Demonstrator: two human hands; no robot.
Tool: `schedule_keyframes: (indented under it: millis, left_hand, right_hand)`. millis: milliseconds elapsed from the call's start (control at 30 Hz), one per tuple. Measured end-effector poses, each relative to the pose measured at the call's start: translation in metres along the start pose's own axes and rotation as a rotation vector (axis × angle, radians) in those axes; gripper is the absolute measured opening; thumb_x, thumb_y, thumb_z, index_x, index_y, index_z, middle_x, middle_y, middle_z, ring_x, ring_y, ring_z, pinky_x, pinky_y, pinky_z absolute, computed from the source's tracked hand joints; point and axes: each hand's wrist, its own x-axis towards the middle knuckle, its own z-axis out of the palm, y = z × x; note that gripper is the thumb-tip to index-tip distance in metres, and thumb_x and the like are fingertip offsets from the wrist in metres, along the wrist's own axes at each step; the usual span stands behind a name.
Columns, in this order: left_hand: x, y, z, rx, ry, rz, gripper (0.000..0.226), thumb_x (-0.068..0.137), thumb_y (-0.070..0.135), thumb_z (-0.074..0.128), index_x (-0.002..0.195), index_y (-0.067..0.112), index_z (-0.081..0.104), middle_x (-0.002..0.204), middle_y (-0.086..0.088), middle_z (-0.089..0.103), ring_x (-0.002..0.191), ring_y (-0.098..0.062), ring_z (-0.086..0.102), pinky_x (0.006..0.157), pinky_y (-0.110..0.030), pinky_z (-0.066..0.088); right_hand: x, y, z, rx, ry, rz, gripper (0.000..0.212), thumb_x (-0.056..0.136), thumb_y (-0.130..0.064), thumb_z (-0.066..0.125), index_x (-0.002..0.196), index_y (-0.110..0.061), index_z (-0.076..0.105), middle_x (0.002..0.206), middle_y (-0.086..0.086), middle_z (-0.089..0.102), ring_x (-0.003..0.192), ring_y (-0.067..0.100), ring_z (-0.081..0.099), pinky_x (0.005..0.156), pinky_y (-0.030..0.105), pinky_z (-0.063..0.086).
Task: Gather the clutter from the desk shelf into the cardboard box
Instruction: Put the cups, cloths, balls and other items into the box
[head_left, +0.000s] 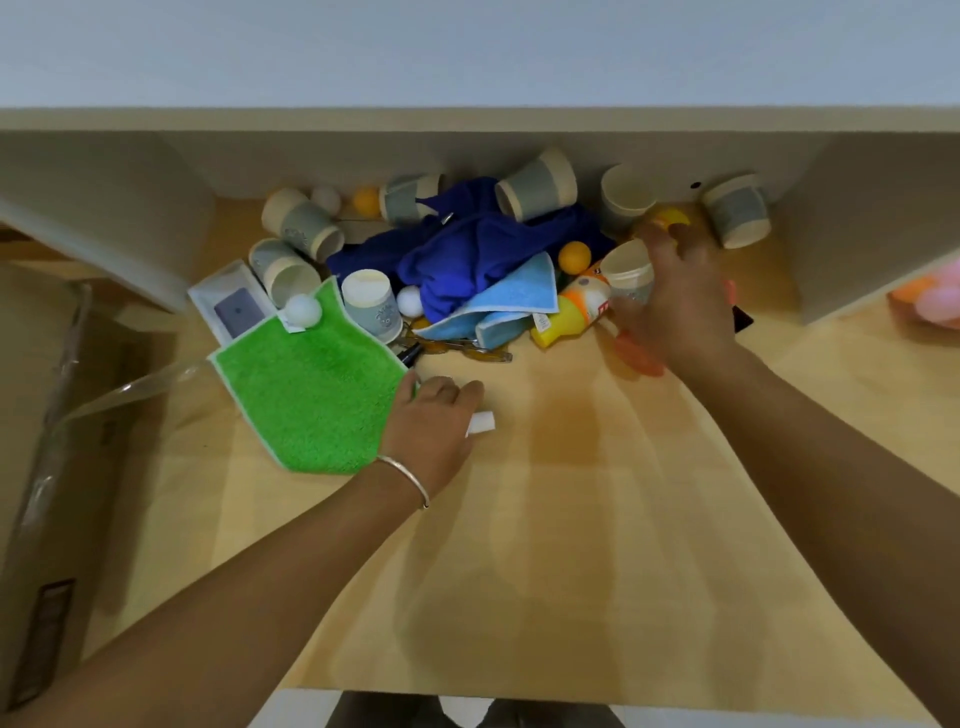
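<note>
White block (480, 422) under curled left grip (434, 421); right grip (675, 306), blurred, around a paper cup (629, 270).

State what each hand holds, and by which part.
Left hand: small white block, one end in its fingers. Right hand: beige-rimmed grey paper cup, round its side.

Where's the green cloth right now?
Head view, left of centre: the green cloth lies flat on the desk, its near corner at the left hand.

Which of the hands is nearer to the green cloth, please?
Left. The left hand rests at the green cloth's edge; the right hand is off among the cups.
</note>
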Motion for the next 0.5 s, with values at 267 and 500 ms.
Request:
schedule_keyframes:
  millis: [267, 500]
  left_hand:
    - [-0.012, -0.005, -0.023, -0.226, 0.084, 0.035, 0.023, 0.090, 0.029, 0.056, 0.109, 0.019, 0.064, 0.101, -0.002, 0.070, 0.094, -0.025, 0.062, 0.106, -0.030, 0.026]
    - [-0.044, -0.025, -0.072, -0.287, 0.313, 0.080, 0.027, 0.084, 0.037, 0.064, 0.105, 0.020, 0.062, 0.088, 0.000, 0.068, 0.080, -0.025, 0.058, 0.065, -0.026, 0.025]
  right_hand:
    - [-0.011, -0.004, 0.002, 0.071, 0.099, 0.014, 0.031, 0.080, -0.028, 0.070, 0.106, -0.018, 0.057, 0.124, 0.011, 0.052, 0.100, 0.031, 0.055, 0.072, 0.032, 0.037]
    - [-0.033, -0.066, -0.022, 0.149, 0.172, -0.136, 0.038, 0.079, -0.031, 0.074, 0.109, -0.016, 0.057, 0.126, 0.008, 0.051, 0.105, 0.028, 0.055, 0.072, 0.031, 0.043]
